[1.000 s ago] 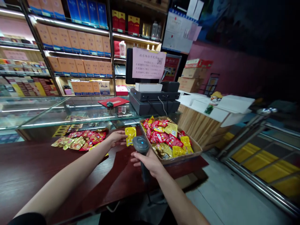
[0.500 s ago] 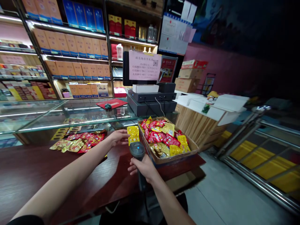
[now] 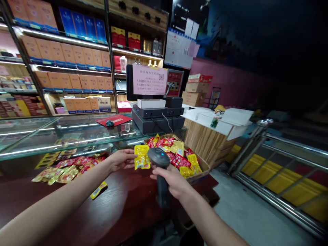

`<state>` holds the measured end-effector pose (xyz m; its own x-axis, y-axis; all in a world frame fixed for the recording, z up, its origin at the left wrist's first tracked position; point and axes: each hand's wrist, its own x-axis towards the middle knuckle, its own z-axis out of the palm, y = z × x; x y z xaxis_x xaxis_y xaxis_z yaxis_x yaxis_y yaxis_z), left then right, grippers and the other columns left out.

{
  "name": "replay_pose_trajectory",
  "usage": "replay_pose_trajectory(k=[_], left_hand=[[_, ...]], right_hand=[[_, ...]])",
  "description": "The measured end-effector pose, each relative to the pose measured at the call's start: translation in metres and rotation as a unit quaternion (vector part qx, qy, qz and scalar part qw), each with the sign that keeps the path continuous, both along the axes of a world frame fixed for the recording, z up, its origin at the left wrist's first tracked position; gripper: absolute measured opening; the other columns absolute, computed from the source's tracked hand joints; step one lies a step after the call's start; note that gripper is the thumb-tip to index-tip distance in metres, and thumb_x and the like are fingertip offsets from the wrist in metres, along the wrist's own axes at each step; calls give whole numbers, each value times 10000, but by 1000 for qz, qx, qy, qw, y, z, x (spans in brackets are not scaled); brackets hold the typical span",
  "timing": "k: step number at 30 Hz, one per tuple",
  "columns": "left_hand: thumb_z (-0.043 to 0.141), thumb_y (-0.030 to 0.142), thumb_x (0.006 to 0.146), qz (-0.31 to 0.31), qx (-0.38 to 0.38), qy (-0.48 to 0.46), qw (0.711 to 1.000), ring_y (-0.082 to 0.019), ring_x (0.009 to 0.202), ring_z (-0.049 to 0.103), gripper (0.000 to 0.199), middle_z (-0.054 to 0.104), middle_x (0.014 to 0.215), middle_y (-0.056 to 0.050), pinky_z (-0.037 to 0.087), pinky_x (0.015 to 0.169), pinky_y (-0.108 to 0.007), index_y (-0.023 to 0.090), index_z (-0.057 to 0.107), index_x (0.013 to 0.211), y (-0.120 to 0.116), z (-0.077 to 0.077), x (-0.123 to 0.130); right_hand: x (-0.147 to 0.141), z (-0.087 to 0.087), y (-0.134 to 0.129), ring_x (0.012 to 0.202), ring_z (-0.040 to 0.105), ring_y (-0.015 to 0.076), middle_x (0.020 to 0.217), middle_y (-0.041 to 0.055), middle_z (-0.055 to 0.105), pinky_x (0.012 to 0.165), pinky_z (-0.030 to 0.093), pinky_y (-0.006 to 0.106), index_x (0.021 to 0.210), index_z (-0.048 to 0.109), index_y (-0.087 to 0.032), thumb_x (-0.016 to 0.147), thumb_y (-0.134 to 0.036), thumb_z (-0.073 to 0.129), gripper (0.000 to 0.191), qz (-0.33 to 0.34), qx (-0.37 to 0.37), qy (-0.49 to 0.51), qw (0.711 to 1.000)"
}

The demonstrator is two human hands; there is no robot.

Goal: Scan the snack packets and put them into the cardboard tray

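My left hand [image 3: 122, 160] pinches the edge of a yellow snack packet [image 3: 141, 157], held upright above the dark red table. Just right of the packet, my right hand [image 3: 167, 179] grips a black handheld scanner [image 3: 159, 158] by its handle; a small blue light shows on its top. Behind the scanner stands a cardboard box [image 3: 202, 175] filled with red, yellow and gold packets. A pile of red packets [image 3: 79, 161] and gold packets [image 3: 67, 173] lies left of my left hand. One yellow packet [image 3: 98, 190] rests on the table below my left forearm.
A glass counter [image 3: 77, 130] runs behind the table, with a red mat [image 3: 116, 119], a mouse [image 3: 109, 123] and a dark till unit [image 3: 153, 126] under a monitor. Metal railings [image 3: 287, 147] stand at the right. Shelves of boxes line the back wall.
The view has shifted, bringing the table lower and nearer. The scanner has moved right relative to the yellow packet, whose front now shows fully. The single yellow packet on the table has come into clearer view.
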<state>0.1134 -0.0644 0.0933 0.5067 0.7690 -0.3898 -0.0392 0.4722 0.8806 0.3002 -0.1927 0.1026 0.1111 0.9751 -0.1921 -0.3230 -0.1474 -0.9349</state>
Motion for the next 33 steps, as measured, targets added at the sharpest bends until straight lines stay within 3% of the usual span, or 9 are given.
replay_pose_trajectory(k=[6,10,14,17,20,23,26,29,33], left_hand=[[633,303,809,-5,-23,-60,998,-221,873,681,334,668,1056,-180,556,770,-324,98,584,1068,11,30,33],[454,486,876,-38,-73,-84,993,-292,986,643,612,571,1182,-284,546,796,-366,1,452,1250,34,49,66],[387,551,871,1,-77,-89,993,-336,1112,569,781,388,1348,-340,542,783,-371,-13,248,1395,66,66,110],[371,569,865,19,-66,-80,994,-350,1191,503,798,261,1435,-324,538,787,-369,31,203,1430,85,74,135],[360,578,865,8,-71,-56,996,-354,1162,526,783,339,1395,-318,546,760,-366,31,245,1414,92,71,138],[394,584,851,18,-82,-48,995,-334,1031,614,766,507,1248,-306,551,747,-377,16,325,1362,85,60,108],[437,556,847,61,-96,-55,992,-316,956,650,687,595,1131,-275,546,775,-392,21,433,1279,63,45,51],[453,518,854,122,-112,-84,983,-316,1019,629,594,612,1119,-254,520,848,-408,43,509,1207,28,30,-18],[486,433,855,203,-109,-123,965,-297,1086,598,458,615,1143,-224,486,913,-411,82,548,1142,-23,10,-98]], right_hand=[[51,35,37,664,612,115,717,20,623,821,532,343,783,602,-121,612,-56,614,183,72,-57,95,991],[81,51,65,602,597,105,627,10,590,779,551,314,759,583,-117,648,-24,562,146,61,-61,90,992],[105,68,92,526,552,78,576,-6,555,705,561,268,762,586,-107,679,-22,545,125,50,-50,70,995],[125,72,105,467,493,68,522,-39,501,641,571,285,735,568,-122,687,-41,550,95,1,-77,37,996],[141,65,104,497,509,89,544,-38,514,633,580,348,738,557,-141,681,-71,568,91,-23,-109,41,993],[141,55,86,626,589,139,628,-4,573,696,574,412,793,581,-156,664,-88,600,148,3,-88,73,993],[122,48,61,863,640,213,811,63,647,772,555,448,840,611,-151,654,-109,620,192,47,-63,86,993],[89,40,39,1103,573,281,1049,114,646,820,539,456,893,629,-149,648,-133,639,245,120,-51,90,987],[29,18,27,1195,502,311,1179,135,597,834,532,458,910,636,-146,614,-149,673,298,200,-83,108,970]])
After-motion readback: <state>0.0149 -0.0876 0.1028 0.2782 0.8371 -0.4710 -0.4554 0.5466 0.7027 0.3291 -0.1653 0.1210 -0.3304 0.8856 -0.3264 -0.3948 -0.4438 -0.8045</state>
